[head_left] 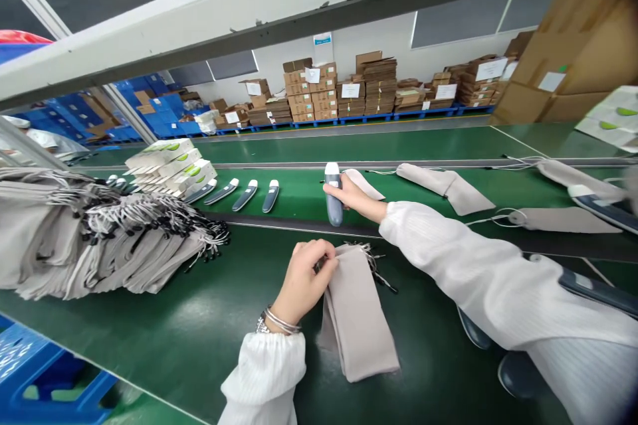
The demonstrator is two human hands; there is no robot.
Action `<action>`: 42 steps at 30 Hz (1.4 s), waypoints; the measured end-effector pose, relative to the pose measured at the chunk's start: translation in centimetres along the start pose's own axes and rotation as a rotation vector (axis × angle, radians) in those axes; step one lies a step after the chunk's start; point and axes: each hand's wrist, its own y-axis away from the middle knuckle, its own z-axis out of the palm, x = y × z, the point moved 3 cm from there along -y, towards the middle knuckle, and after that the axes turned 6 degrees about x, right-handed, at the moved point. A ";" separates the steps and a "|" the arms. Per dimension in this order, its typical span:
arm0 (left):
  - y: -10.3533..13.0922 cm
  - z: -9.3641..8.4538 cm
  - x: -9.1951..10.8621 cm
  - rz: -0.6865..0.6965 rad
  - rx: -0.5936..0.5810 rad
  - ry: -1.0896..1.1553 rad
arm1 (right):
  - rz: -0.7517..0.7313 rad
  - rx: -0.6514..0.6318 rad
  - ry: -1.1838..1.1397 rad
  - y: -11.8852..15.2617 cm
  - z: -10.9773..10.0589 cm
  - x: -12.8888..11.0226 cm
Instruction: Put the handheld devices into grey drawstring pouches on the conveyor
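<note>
My right hand (351,195) reaches over the green belt and holds a dark grey device with a white end (334,206) upright between thumb and fingers. My left hand (306,275) pinches the top edge of a small stack of beige drawstring pouches (361,319) on the green table in front of me. Their dark cord ends stick out at the top right. Just behind my right hand a beige pouch (366,184) lies on the belt. To the left, similar devices (270,196) lie in a row.
A large pile of beige pouches (124,246) covers the table's left side, with white boxes (172,166) behind it. More pouches (448,187) lie right on the belt. A pale beam (199,6) crosses above. A blue crate (44,378) stands lower left.
</note>
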 end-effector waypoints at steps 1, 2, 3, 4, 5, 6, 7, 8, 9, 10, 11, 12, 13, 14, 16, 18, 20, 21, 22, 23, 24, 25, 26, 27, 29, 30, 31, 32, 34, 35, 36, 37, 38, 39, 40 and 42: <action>0.0 0.0 0.2 -0.031 0.012 0.073 | -0.043 0.004 -0.068 1.5 -0.7 -1.1; -0.1 0.0 0.4 -0.049 0.029 0.149 | -0.082 0.007 -0.106 3.0 -1.4 -2.2; -0.3 0.1 0.8 -0.054 0.053 0.224 | -0.122 0.007 -0.109 4.7 -2.1 -3.2; -0.6 0.3 1.4 -0.050 0.085 0.292 | -0.167 -0.011 -0.088 6.3 -2.6 -4.0; -0.8 0.4 1.9 -0.044 0.133 0.345 | -0.210 -0.049 -0.052 7.9 -3.0 -4.7; -1.1 0.5 2.5 -0.040 0.191 0.386 | -0.237 -0.109 -0.014 9.4 -3.3 -5.2; -1.2 0.5 3.1 -0.035 0.249 0.416 | -0.235 -0.193 0.015 10.8 -3.6 -5.5; -1.3 0.4 3.7 -0.035 0.295 0.435 | -0.196 -0.283 0.023 12.1 -3.8 -5.6; -1.4 0.4 4.1 -0.038 0.321 0.445 | -0.120 -0.371 0.002 13.3 -4.1 -5.6; -1.3 0.2 4.4 -0.047 0.336 0.450 | -0.017 -0.444 -0.052 14.3 -4.6 -5.6; -1.2 0.0 4.5 -0.064 0.356 0.459 | 0.080 -0.476 -0.138 15.1 -5.2 -5.7; -1.1 -0.3 4.4 -0.092 0.391 0.480 | 0.145 -0.467 -0.246 15.7 -6.0 -6.0; -1.0 -0.7 4.1 -0.131 0.444 0.515 | 0.163 -0.427 -0.358 16.0 -6.9 -6.5; -1.0 -1.1 3.7 -0.175 0.502 0.565 | 0.141 -0.362 -0.456 15.9 -8.0 -7.1; -1.0 -1.3 2.8 -0.248 0.565 0.649 | 0.028 -0.201 -0.566 14.8 -10.2 -8.6; -1.5 -1.1 2.0 -0.251 0.495 0.571 | -0.104 -0.059 -0.548 12.8 -12.3 -9.8; -1.9 -0.4 1.1 -0.187 0.359 0.310 | -0.230 0.068 -0.375 10.8 -14.0 -10.3; -2.0 0.0 0.5 -0.149 0.285 0.160 | -0.287 0.124 -0.217 10.2 -14.8 -10.2; -2.0 0.5 -0.1 -0.122 0.210 0.025 | -0.331 0.169 -0.015 9.9 -15.4 -9.8; -1.9 0.9 -0.9 -0.111 0.142 -0.086 | -0.346 0.198 0.216 10.0 -15.9 -9.0; -1.7 1.2 -1.6 -0.115 0.081 -0.168 | -0.326 0.205 0.453 10.6 -16.2 -7.8; -1.5 1.4 -2.3 -0.126 0.036 -0.226 | -0.267 0.187 0.673 11.4 -16.4 -6.2; -1.4 1.5 -2.9 -0.136 0.009 -0.267 | -0.176 0.141 0.855 12.5 -16.4 -4.4; -1.3 1.5 -3.3 -0.144 -0.005 -0.291 | -0.066 0.078 0.988 13.8 -16.4 -2.3; -1.4 1.4 -3.8 -0.151 -0.030 -0.295 | 0.157 -0.056 1.057 16.4 -16.1 1.9; -1.5 1.3 -3.8 -0.155 -0.047 -0.286 | 0.249 -0.113 0.993 17.5 -15.9 3.7; -1.6 1.3 -3.6 -0.156 -0.064 -0.279 | 0.316 -0.161 0.900 18.5 -15.6 5.3; -1.8 1.3 -3.4 -0.148 -0.075 -0.282 | 0.357 -0.196 0.789 19.1 -15.3 6.4; -2.1 1.1 -2.4 -0.085 -0.043 -0.327 | 0.362 -0.209 0.568 19.3 -15.0 7.2; -2.1 1.0 -1.7 -0.024 -0.002 -0.367 | 0.323 -0.172 0.478 18.9 -15.0 6.7; -2.1 0.9 -1.0 0.056 0.039 -0.407 | 0.261 -0.105 0.402 18.2 -15.1 5.8; -2.1 0.8 -0.2 0.145 0.072 -0.436 | 0.188 -0.023 0.323 17.4 -15.1 4.5; -1.9 0.6 0.6 0.234 0.089 -0.448 | 0.103 0.065 0.255 16.6 -15.2 2.8; -1.7 0.5 1.3 0.311 0.085 -0.438 | 0.012 0.143 0.210 15.7 -15.0 0.9; -1.5 0.4 1.9 0.360 0.069 -0.404 | -0.075 0.201 0.185 15.0 -14.7 -1.0; -1.2 0.1 2.7 0.359 0.027 -0.272 | -0.222 0.248 0.182 13.8 -13.1 -4.4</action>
